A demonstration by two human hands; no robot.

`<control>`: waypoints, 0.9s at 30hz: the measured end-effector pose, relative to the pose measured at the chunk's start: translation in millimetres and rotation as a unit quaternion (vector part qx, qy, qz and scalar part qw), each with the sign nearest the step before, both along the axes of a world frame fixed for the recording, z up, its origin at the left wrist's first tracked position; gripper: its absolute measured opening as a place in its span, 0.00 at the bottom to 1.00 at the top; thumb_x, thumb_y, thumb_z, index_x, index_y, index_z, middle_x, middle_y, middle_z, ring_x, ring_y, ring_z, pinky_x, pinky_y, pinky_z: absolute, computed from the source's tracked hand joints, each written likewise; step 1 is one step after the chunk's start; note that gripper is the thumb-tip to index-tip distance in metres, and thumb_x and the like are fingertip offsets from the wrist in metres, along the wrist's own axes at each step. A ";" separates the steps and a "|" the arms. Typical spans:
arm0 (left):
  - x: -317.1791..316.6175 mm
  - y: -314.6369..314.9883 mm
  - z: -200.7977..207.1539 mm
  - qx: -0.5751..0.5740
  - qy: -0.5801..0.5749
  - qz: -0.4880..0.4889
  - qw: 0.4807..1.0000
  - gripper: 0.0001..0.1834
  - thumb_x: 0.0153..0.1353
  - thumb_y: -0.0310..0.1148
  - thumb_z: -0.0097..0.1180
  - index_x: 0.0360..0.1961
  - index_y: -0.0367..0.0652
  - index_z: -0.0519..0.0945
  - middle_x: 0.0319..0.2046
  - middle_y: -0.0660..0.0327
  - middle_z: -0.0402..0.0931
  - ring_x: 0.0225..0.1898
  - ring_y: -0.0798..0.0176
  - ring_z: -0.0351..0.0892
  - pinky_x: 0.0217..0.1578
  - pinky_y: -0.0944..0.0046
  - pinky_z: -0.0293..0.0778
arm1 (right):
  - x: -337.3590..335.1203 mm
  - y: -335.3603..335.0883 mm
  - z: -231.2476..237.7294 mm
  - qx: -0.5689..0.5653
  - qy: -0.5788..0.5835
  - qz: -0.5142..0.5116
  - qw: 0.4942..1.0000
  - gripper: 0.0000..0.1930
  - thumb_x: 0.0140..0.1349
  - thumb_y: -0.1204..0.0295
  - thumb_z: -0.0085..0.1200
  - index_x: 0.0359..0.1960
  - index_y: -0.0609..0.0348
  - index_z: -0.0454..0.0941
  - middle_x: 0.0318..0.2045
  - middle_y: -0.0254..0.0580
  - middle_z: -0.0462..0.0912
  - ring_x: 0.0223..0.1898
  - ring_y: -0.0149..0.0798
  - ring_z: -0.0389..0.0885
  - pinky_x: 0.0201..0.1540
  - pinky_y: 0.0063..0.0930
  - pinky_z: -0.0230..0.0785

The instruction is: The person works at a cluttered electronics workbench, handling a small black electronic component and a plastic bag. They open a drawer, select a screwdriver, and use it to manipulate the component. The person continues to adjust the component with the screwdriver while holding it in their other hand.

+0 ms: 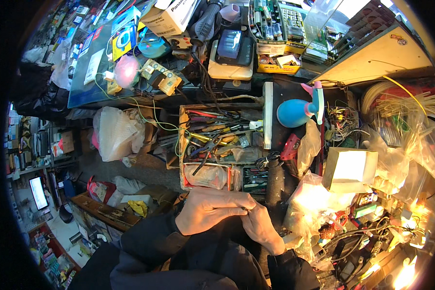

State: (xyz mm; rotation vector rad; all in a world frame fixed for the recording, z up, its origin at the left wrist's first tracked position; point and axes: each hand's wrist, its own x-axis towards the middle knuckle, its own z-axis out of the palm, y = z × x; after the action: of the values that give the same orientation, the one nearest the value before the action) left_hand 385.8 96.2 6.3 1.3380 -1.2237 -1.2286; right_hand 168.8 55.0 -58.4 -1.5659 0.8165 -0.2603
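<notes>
1. Fingers: left fingers [229, 198] nearly straight, together, thumb stretched out below them; right fingers bent, tips meeting the left ones. Hardly any gap at the meeting point. Cannot tell if something small is pinched there.
2. Left hand [203, 211] and right hand [260, 223]: bare, touching each other, above the lap; dark sleeves at both wrists.
3. Nearest, just beyond the hands: wooden tool drawer [182, 137], full of loose hand tools, including yellow-handled pliers [201, 137]. Clear plastic bag [205, 176] in its near compartment, closest to left hand.
4. Right of the drawer's near end: small dark tray [245, 182] of slim tools.
5. Farther right: blue spray bottle [291, 113] with pink-and-pale trigger head, lying tilted; red tool [290, 146] below it; tangled wires [342, 126]; open pale box [351, 167], glaring inside; heap of cables and clear bags under bright light.
6. Left of drawer: bubble-wrap bundle [117, 134].
7. Beyond drawer, on the worktop: dark device [234, 47] on a cream base, open boxes of small parts, cardboard box [165, 20] at top.
8. Far left: lit monitor [38, 193], shelves of goods.
</notes>
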 end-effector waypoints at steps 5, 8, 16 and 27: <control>-1.6 1.5 -0.4 -0.022 0.022 -0.002 1.000 0.19 0.66 0.18 0.75 0.57 0.39 0.94 0.53 0.55 0.95 0.54 0.57 0.96 0.55 0.61 0.92 | 1.2 -3.8 -5.0 0.037 -0.003 0.004 0.999 0.29 0.65 0.87 0.52 0.69 0.63 0.77 0.64 0.57 0.85 0.63 0.60 0.87 0.65 0.45 0.81; -1.2 1.8 -2.6 -0.018 0.025 -0.004 1.000 0.19 0.66 0.19 0.75 0.58 0.40 0.94 0.53 0.55 0.95 0.54 0.57 0.96 0.54 0.61 0.92 | -0.6 -6.4 -5.1 0.057 0.012 0.009 0.998 0.30 0.62 0.87 0.51 0.69 0.67 0.78 0.68 0.54 0.83 0.65 0.58 0.86 0.68 0.42 0.79; 0.7 0.0 -6.2 0.001 -0.020 -0.005 1.000 0.15 0.69 0.25 0.75 0.56 0.42 0.95 0.49 0.57 0.96 0.49 0.59 0.97 0.50 0.62 0.91 | -1.6 -4.4 -1.9 0.029 0.018 0.019 0.999 0.22 0.75 0.81 0.59 0.69 0.58 0.78 0.57 0.62 0.90 0.58 0.67 0.90 0.57 0.50 0.86; -2.9 -2.0 -12.0 0.161 0.044 0.059 0.984 0.15 0.75 0.37 0.75 0.56 0.38 0.94 0.44 0.55 0.96 0.44 0.64 0.97 0.45 0.63 0.91 | -4.4 7.2 18.2 0.333 0.018 0.096 0.938 0.20 0.86 0.62 0.60 0.66 0.66 0.79 0.47 0.51 0.95 0.50 0.37 0.95 0.55 0.37 0.87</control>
State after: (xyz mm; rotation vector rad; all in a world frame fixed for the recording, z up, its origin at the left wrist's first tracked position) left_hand 382.9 94.1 -5.7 1.5473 -0.8954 -1.4267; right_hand 164.4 62.2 -40.1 -0.9956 0.6760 0.1815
